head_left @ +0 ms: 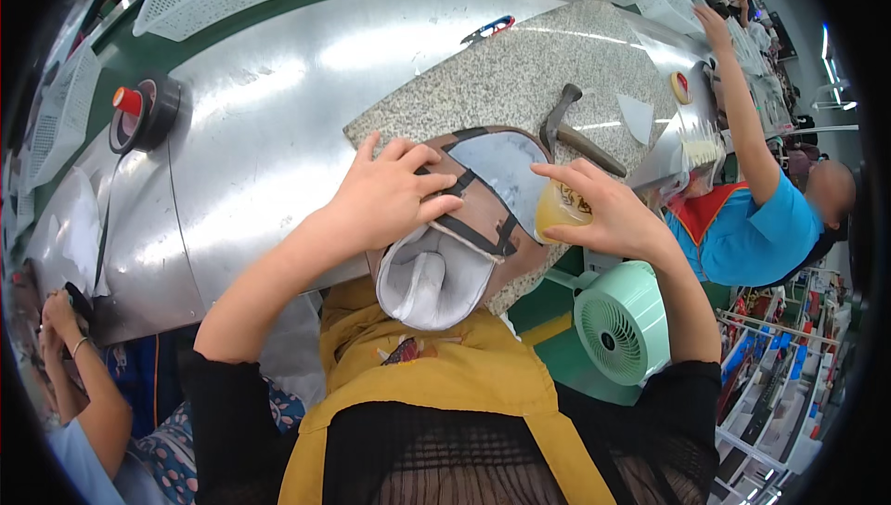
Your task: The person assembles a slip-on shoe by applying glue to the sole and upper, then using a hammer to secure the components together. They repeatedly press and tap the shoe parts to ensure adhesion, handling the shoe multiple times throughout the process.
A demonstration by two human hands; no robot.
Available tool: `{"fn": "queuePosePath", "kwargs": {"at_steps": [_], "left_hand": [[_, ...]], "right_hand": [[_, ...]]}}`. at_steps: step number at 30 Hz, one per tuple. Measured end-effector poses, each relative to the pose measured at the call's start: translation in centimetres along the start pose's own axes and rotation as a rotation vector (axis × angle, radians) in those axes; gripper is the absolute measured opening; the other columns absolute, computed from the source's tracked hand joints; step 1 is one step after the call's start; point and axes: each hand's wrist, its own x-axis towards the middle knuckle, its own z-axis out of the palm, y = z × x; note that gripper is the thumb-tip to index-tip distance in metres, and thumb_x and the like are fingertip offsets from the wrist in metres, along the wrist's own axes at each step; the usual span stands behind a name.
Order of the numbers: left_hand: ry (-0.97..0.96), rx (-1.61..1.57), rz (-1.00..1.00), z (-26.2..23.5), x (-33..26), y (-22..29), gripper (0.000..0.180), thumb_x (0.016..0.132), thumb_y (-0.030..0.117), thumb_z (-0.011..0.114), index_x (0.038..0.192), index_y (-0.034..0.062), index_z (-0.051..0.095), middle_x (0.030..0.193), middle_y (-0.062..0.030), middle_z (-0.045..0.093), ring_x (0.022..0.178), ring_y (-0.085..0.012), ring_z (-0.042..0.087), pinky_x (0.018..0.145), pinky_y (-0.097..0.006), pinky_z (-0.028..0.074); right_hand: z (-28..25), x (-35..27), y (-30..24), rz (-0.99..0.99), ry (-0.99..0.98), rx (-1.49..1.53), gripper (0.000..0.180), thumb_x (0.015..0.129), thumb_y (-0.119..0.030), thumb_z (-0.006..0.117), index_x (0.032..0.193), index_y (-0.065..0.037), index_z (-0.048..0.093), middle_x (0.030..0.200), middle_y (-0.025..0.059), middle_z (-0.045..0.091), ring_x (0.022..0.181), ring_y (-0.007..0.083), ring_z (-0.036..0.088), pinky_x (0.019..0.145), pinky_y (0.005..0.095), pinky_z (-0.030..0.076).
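The step in hand appears to be work on the pale panel (510, 166) of the brown bag-like piece (481, 200), which lies at the slab's near edge and overhangs it. The left hand (394, 185) rests spread on it; the right hand (599, 208) pinches a yellow translucent piece (561, 214) between thumb and fingers. The next move likely calls for steady left-hand pressure. Black strips edge smooth brown material; the white lining (432, 287) looks soft and rounded; the slab (445, 97) is speckled stone.

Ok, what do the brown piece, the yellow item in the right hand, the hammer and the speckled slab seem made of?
Brown piece: probably leather or a synthetic, from its smooth, low-sheen surface.
Yellow item: perhaps plastic, judging by its glossy, translucent look.
Hammer: dark, metal-looking head; brown, matte handle, likely wood.
Slab: granite-like stone, from its grey speckle and bright reflections.
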Motion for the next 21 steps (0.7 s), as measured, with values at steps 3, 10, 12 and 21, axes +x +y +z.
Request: {"fn": "queuePosePath", "kwargs": {"at_steps": [3,10,12,21], "left_hand": [[0.008,-0.009,0.011,0.0,0.0,-0.2,0.039,0.091,0.043,0.044,0.115,0.0182,0.063,0.119,-0.0055,0.053,0.116,-0.0239,0.043,0.104,-0.044,0.024],[0.016,-0.027,0.017,-0.7,0.2,0.5,0.038,0.090,0.041,0.047,0.112,0.0157,0.065,0.118,-0.0057,0.054,0.113,-0.0237,0.044,0.099,-0.037,0.029],[0.037,-0.021,0.034,-0.4,0.1,0.4,0.038,0.090,0.041,0.047,0.111,0.0150,0.065,0.117,-0.0060,0.055,0.112,-0.0236,0.044,0.098,-0.037,0.030],[0.051,-0.015,0.019,0.0,-0.1,0.3,0.038,0.089,0.042,0.048,0.110,0.0152,0.066,0.116,-0.0063,0.055,0.111,-0.0242,0.045,0.098,-0.036,0.030]], "right_hand": [[-0.4,0.5,0.5,-0.044,0.181,0.110,0.066,0.072,-0.024,0.070,0.132,-0.014,0.043,0.106,0.0127,0.051,0.101,0.0270,0.052,0.089,0.0341,0.041],[0.8,5.5,1.6,-0.101,0.510,-0.165,0.062,0.074,-0.030,0.068,0.131,-0.018,0.044,0.102,0.0129,0.051,0.095,0.0287,0.055,0.081,0.0366,0.045],[1.5,6.8,1.6,-0.141,0.574,-0.157,0.062,0.075,-0.028,0.067,0.131,-0.017,0.044,0.103,0.0125,0.052,0.093,0.0280,0.055,0.080,0.0368,0.045],[0.7,5.1,0.0,-0.155,0.279,-0.269,0.061,0.076,-0.029,0.066,0.132,-0.021,0.043,0.103,0.0114,0.051,0.095,0.0272,0.055,0.082,0.0352,0.046]]}}
